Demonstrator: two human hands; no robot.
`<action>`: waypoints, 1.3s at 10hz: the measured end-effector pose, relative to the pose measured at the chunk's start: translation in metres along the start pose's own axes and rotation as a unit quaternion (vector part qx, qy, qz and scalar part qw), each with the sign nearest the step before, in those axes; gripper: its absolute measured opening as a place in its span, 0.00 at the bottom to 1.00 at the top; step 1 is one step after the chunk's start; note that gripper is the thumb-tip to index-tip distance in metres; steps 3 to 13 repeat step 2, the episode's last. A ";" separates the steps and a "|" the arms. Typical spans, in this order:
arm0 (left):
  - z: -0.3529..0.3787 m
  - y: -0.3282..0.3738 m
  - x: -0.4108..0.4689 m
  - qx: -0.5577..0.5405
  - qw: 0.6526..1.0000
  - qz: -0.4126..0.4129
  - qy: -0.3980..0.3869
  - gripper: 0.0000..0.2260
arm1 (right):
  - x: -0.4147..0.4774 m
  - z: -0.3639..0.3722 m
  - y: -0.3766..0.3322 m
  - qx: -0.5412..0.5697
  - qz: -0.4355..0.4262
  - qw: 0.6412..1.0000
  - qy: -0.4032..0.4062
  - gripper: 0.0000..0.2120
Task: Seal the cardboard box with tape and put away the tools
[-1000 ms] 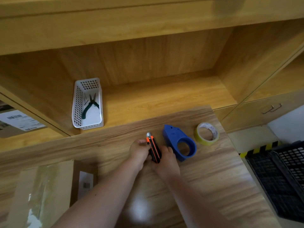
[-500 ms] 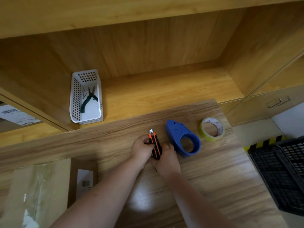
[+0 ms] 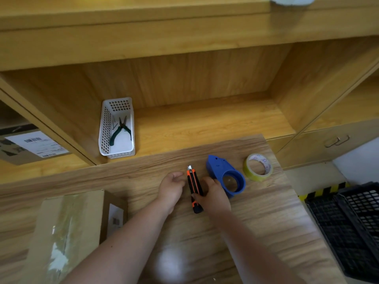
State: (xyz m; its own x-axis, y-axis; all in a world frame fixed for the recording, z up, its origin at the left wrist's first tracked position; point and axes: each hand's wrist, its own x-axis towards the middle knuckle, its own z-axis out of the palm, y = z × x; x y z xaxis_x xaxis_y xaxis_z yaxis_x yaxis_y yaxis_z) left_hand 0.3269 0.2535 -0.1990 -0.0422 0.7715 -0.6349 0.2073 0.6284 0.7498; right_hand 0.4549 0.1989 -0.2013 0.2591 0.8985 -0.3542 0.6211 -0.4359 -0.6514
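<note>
Two hands flanking utility knife (image 3: pixel 194 187), right hand (image 3: pixel 214 196) gripping it

orange-black knife (image 3: pixel 194 186), blue dispenser (image 3: pixel 223 174), yellow tape roll (image 3: pixel 258 167), white basket (image 3: pixel 117 130).

Utility knife (image 3: pixel 194 188) lies between the left fingers (image 3: pixel 178 176) and right fingers (image 3: pixel 208 182); tape dispenser (image 3: pixel 225 175) just right of them, tape roll (image 3: pixel 258 167) beyond.
</note>
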 end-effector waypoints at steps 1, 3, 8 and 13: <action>-0.019 0.015 -0.016 0.004 1.000 0.021 0.011 0.14 | -0.007 -0.018 -0.019 0.008 -0.022 1.000 0.007 0.19; -0.035 0.023 -0.031 -0.002 0.999 0.034 0.024 0.14 | -0.019 -0.026 -0.033 0.020 -0.028 0.999 -0.001 0.18; -0.035 0.023 -0.031 -0.002 0.999 0.034 0.024 0.14 | -0.019 -0.026 -0.033 0.020 -0.028 0.999 -0.001 0.18; -0.035 0.023 -0.031 -0.002 0.999 0.034 0.024 0.14 | -0.019 -0.026 -0.033 0.020 -0.028 0.999 -0.001 0.18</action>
